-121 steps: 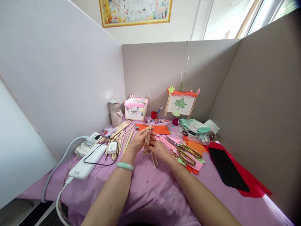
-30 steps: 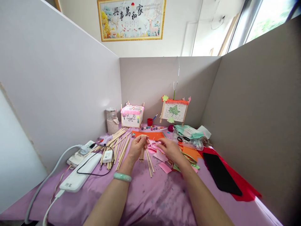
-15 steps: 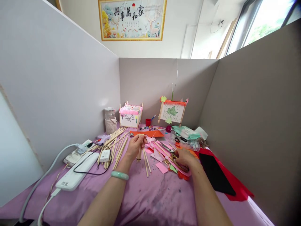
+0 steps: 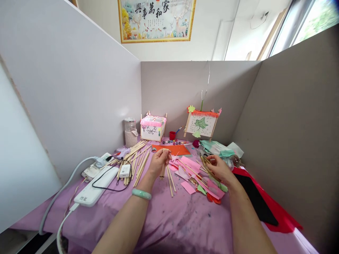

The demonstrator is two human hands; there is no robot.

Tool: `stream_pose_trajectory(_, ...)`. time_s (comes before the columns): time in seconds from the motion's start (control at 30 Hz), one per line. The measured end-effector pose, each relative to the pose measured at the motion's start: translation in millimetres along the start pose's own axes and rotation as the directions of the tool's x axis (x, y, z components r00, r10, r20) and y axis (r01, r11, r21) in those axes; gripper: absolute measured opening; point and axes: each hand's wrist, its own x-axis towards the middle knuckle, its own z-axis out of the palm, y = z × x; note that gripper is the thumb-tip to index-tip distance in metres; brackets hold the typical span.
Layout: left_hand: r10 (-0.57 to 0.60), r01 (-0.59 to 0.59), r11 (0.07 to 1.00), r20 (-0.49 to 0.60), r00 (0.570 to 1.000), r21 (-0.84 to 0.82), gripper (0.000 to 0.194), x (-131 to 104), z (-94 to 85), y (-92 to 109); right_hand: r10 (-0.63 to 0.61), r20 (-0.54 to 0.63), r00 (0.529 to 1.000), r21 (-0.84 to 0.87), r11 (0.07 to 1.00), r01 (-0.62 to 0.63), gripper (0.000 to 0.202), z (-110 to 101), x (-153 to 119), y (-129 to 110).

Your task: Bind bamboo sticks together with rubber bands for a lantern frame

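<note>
My left hand [image 4: 158, 161] is closed around a small bundle of wooden sticks [image 4: 162, 171], whose lower ends stick out below the fingers. In my right hand [image 4: 219, 168] is a pair of scissors [image 4: 210, 170] with gold-brown handles, raised above the paper scraps; the blades are hard to make out. Beneath lie pink paper pieces [image 4: 188, 187], with green and red scraps [image 4: 213, 199] by them. Two loose sticks [image 4: 170, 181] rest on the purple cloth just right of the bundle. An orange paper sheet [image 4: 180, 150] lies behind my left hand.
Many wooden sticks [image 4: 141, 169] are spread at the left, near a white power strip [image 4: 96, 187] with cables. Paper lanterns, one boxy [image 4: 150, 132] and one with a leaf drawing [image 4: 200, 124], stand at the back. A black tablet-like slab [image 4: 258, 201] lies right. Grey panels enclose three sides.
My right hand has lifted the scissors off the paper scraps. My left hand keeps hold of the sticks. The whole view has shifted slightly.
</note>
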Motion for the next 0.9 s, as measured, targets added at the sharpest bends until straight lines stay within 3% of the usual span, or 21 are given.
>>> stream_pose_trajectory(0.07, 0.004, -0.004, 1.0, 0.002, 1.0, -0.004, 0.031, 0, -0.2, -1, -0.007, 0.043, 0.999, 0.368, 0.93, -0.009, 0.049, 6, -4, -14)
stream_pose_trajectory(0.1, 0.004, -0.004, 1.0, 0.004, 1.0, -0.006, 0.031, 0, -0.4, -2, -0.02, 0.096, 0.995, 0.461, 0.887, -0.027, 0.057, 11, -8, -21)
stream_pose_trajectory(0.17, 0.002, -0.002, 1.0, 0.005, 1.0, -0.008, 0.031, 0, -0.5, -3, -0.055, 0.225, 0.973, 0.509, 0.858, -0.069, 0.064, 20, -16, -37)
stream_pose_trajectory(0.27, 0.001, -0.001, 1.0, 0.006, 1.0, -0.001, 0.032, 1, -0.5, -4, -0.178, 0.334, 0.926, 0.488, 0.873, -0.008, 0.065, 33, -29, -58)
stream_pose_trajectory(0.4, 0.021, -0.022, 0.999, 0.007, 1.0, 0.028, 0.032, 1, -1.0, -5, -0.323, 0.322, 0.89, 0.346, 0.915, 0.207, 0.058, 36, -39, -77)
stream_pose_trajectory(0.57, 0.036, -0.036, 0.998, 0.001, 0.999, 0.048, 0.032, 0, -2.0, -5, -0.384, 0.378, 0.842, -0.041, 0.902, 0.43, 0.051, 12, -44, -100)
stream_pose_trajectory(0.7, 0.042, -0.042, 0.998, 0.008, 0.999, 0.052, 0.036, -1, -1.2, -6, -0.365, 0.459, 0.81, -0.208, 0.843, 0.497, 0.051, -6, -44, -113)
stream_pose_trajectory(0.9, 0.041, -0.041, 0.998, 0.013, 0.999, 0.038, 0.035, 0, -1.2, -8, -0.355, 0.497, 0.791, -0.299, 0.786, 0.541, 0.056, -12, -39, -117)
